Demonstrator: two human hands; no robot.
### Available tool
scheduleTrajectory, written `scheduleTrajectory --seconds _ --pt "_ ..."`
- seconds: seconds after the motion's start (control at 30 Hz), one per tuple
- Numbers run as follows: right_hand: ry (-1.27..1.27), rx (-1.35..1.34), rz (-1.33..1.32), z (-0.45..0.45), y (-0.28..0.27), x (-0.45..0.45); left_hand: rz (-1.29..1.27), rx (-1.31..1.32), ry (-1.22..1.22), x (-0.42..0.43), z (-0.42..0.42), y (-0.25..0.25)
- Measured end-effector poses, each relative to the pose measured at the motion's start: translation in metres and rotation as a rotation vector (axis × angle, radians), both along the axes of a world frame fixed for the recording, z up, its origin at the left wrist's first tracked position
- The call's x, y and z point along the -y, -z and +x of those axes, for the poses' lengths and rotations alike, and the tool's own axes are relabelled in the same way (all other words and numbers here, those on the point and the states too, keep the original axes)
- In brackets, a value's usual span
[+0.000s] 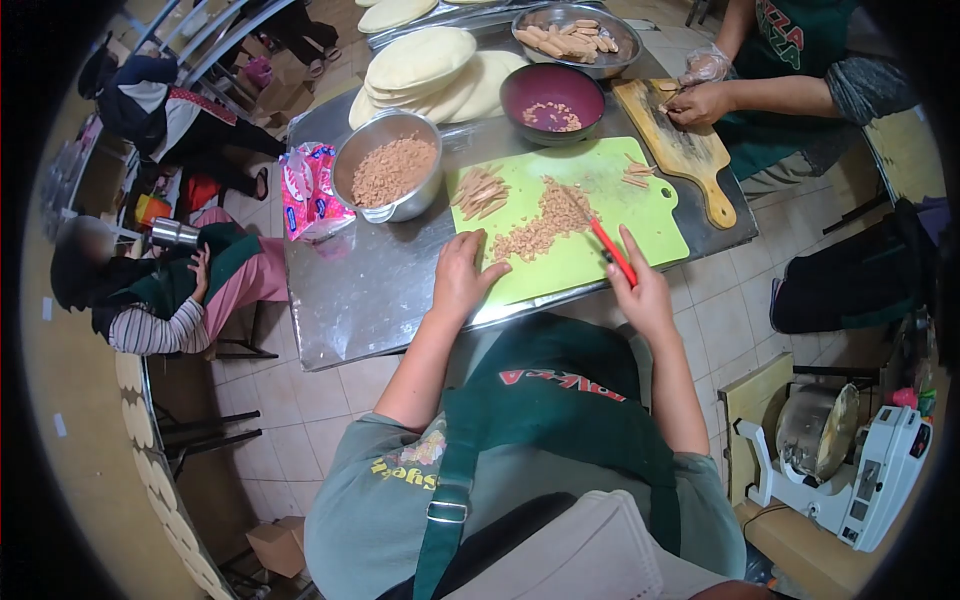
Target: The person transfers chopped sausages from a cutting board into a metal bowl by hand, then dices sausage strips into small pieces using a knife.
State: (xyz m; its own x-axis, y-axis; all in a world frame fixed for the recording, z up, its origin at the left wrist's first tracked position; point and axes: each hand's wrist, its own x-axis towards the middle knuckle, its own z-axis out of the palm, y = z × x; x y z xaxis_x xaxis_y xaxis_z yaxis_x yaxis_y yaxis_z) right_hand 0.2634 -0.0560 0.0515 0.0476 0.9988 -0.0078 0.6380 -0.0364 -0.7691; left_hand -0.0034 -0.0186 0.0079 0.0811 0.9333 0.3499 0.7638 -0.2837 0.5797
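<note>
My right hand (640, 290) is closed on the red handle of a knife (613, 250), whose blade points into a heap of chopped sausage (560, 210) on the green cutting board (600, 265). At the board's near left edge lies my left hand (463, 270), its thumb apart from the fingers and nothing in it. Sausage strips (480, 192) lie at the board's left, and a few more strips (637, 172) at its upper right. Left of the board, a metal bowl (432, 190) holds chopped sausage.
A purple bowl (520, 90), stacked flat dough rounds (420, 60) and a metal bowl of sausages (570, 40) stand behind. A pink packet (310, 190) lies left. At right, a co-worker's hands (700, 100) are over a wooden board (690, 150). Another person sits left.
</note>
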Motion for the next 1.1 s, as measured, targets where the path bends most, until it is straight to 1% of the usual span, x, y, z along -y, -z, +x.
scheduleTrajectory --seconds 0.07,0.1,0.13,0.17,0.23,0.27,0.33,0.37,0.47,0.5,0.6,0.63,0.73,0.77,0.83,0.97,1.03,1.1 --pt "-0.032 -0.013 0.353 0.013 0.017 -0.02 0.028 -0.044 0.013 -0.003 -0.001 0.001" --pt "0.012 -0.034 0.238 0.016 0.011 -0.026 -0.034 -0.028 0.042 -0.006 -0.001 0.0" --pt "0.015 -0.036 0.24 0.019 0.012 -0.034 -0.096 -0.013 0.071 -0.008 0.0 0.0" --pt "0.012 -0.095 0.243 0.023 0.015 -0.043 -0.094 -0.015 0.073 -0.011 0.002 -0.001" --pt "-0.002 -0.224 0.257 0.03 0.027 -0.057 -0.275 0.034 0.096 -0.017 0.011 -0.006" --pt "0.001 -0.226 0.258 0.032 0.04 -0.063 -0.275 0.032 0.098 -0.021 0.015 -0.005" --pt "0.037 -0.385 0.242 0.033 0.055 -0.07 -0.22 0.064 0.175 -0.031 0.024 -0.001" --pt "0.051 -0.37 0.254 0.035 0.062 -0.071 -0.218 0.059 0.177 -0.037 0.029 0.0" --pt "0.083 -0.359 0.247 0.034 0.06 -0.068 -0.174 0.035 0.223 -0.053 0.045 0.002" --pt "0.072 -0.374 0.301 0.033 0.062 -0.068 -0.167 0.032 0.221 -0.059 0.051 0.003" --pt "0.048 -0.403 0.272 0.035 0.067 -0.067 -0.157 0.003 0.229 -0.074 0.068 0.001" --pt "0.031 -0.406 0.327 0.034 0.069 -0.069 -0.157 -0.024 0.226 -0.079 0.072 -0.001" --pt "0.017 -0.379 0.351 0.036 0.068 -0.068 -0.129 -0.026 0.246 -0.088 0.082 -0.011" --pt "0.018 -0.371 0.415 0.034 0.067 -0.068 -0.129 -0.029 0.247 -0.091 0.084 -0.015" --pt "0.02 -0.366 0.397 0.034 0.061 -0.066 -0.169 0.032 0.277 -0.096 0.088 -0.025" --pt "0.025 -0.355 0.356 0.035 0.056 -0.064 -0.184 0.03 0.337 -0.106 0.092 -0.029" --pt "0.028 -0.359 0.372 0.035 0.058 -0.064 -0.331 0.122 0.337 -0.102 0.097 -0.042" --pt "0.03 -0.36 0.388 0.036 0.06 -0.064 -0.317 0.118 0.344 -0.1 0.099 -0.049"
